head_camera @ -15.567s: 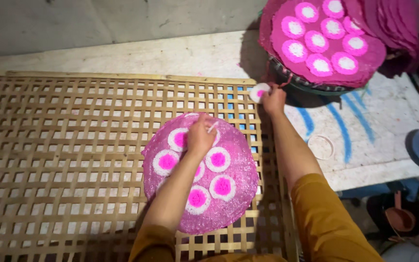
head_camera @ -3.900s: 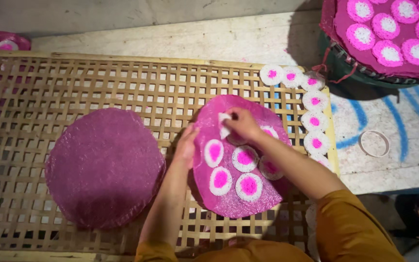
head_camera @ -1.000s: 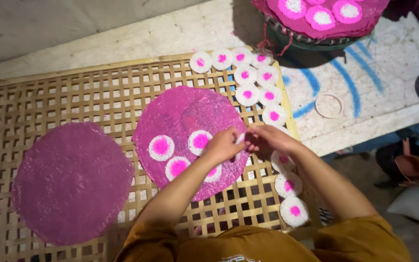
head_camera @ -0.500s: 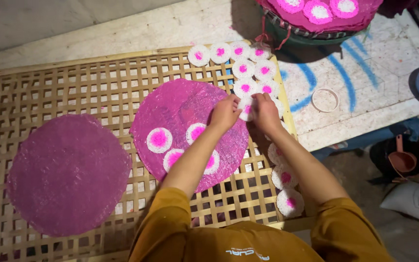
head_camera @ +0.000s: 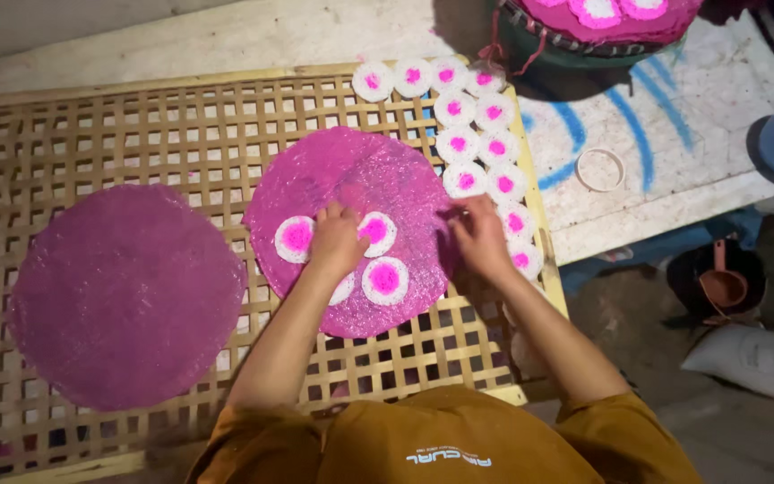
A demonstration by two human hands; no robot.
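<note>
I see my left hand (head_camera: pixel 338 240) lying flat, fingers spread, on the pink round mat (head_camera: pixel 351 229) that rests on the bamboo lattice rack (head_camera: pixel 91 134). It presses down among the white discs with pink centres (head_camera: pixel 385 280); one disc lies just left of it, two just right, and another is partly hidden under the wrist. My right hand (head_camera: pixel 481 237) sits at the mat's right edge, fingers pressed together; whether that grip pinches a disc I cannot tell, as the fingertips are blurred. Just beyond it a row of the same discs (head_camera: pixel 477 143) runs along the rack's right rim, from the far corner down toward my forearm. A second, bare purple mat (head_camera: pixel 123 296) lies well apart on the left. On the concrete slab (head_camera: pixel 674 170) sits a small ring (head_camera: pixel 600 168); a basket of more discs (head_camera: pixel 602 22) is cut off at the top.
</note>
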